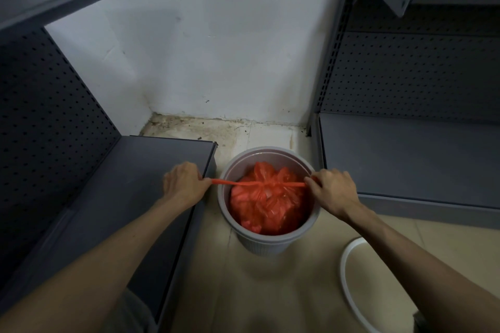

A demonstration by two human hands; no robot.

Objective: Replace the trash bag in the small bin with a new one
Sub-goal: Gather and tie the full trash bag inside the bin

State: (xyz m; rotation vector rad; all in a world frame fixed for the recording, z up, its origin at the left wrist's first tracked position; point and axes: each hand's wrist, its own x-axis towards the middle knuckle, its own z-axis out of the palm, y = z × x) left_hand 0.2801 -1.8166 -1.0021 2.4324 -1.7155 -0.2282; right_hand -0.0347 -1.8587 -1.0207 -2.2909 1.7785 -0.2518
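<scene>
Standing on the tiled floor: one round grey ribbed plastic bin (267, 238), holding one knotted orange-red plastic trash bag (266, 205) inside. Stretched taut across the bin's mouth: two twisted bag handles (230, 183), meeting at one knot above the bag. Left of the bin, left hand (184, 184) pinching one handle end; at the bin's right rim, right hand (334, 189) gripping the other. Right of the bin, nearer the person: one white plastic ring (349, 289). Flanking the bin: two dark grey metal shelving units (405, 149).

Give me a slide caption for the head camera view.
Left hand and right hand pull the red bag's handles apart inside the grey bin.
</scene>
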